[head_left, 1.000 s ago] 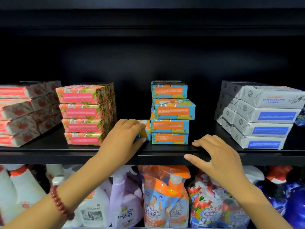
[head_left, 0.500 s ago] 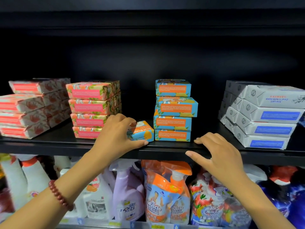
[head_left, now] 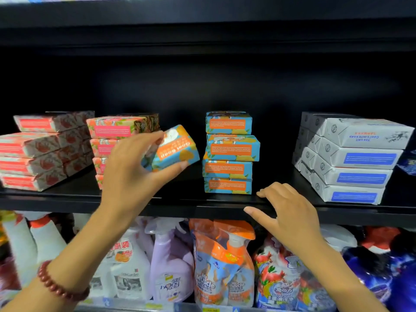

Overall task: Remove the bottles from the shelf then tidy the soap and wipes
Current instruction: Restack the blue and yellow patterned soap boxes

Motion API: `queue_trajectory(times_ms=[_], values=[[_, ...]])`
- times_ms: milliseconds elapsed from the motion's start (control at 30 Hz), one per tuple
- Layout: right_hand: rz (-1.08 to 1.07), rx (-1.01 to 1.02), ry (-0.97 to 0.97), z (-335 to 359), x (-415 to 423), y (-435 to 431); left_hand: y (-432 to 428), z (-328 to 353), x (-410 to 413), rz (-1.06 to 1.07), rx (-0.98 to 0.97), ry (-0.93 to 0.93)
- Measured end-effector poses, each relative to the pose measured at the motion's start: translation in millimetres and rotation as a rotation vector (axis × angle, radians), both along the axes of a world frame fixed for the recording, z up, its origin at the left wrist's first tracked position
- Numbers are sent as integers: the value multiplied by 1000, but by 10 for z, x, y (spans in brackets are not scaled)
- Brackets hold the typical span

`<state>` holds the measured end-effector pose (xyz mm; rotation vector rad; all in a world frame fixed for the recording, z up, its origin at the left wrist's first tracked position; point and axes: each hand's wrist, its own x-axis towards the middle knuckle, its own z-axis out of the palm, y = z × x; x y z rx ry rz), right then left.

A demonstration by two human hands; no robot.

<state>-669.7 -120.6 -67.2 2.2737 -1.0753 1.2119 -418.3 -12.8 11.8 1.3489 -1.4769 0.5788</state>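
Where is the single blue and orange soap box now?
In the head view, the left hand holds the soap box tilted above the shelf, between the pink stack and the blue-orange stack.

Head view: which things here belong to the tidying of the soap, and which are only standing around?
Belong to the job: left hand holding the blue-orange soap box; blue-orange soap stack; pink soap stacks; white soap stack.
Only standing around: spray bottles and orange pouches below; right hand resting on the shelf edge.
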Motion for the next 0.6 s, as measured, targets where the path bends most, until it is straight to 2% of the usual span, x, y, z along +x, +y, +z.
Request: queue_trajectory(times_ms=[133,267,467,600], values=[[0,-13,-7,-1,9,12,-144,352,-216,-182,4,18],[22,2,-21,10,3,2,-445,563,-516,-273,199,-2],[4,10,-1,-2,-4,-19,-727,708,-655,-275,393,-37],[0,-5,-6,-6,-2,-23,-697,776,-659,-227,364,-150]])
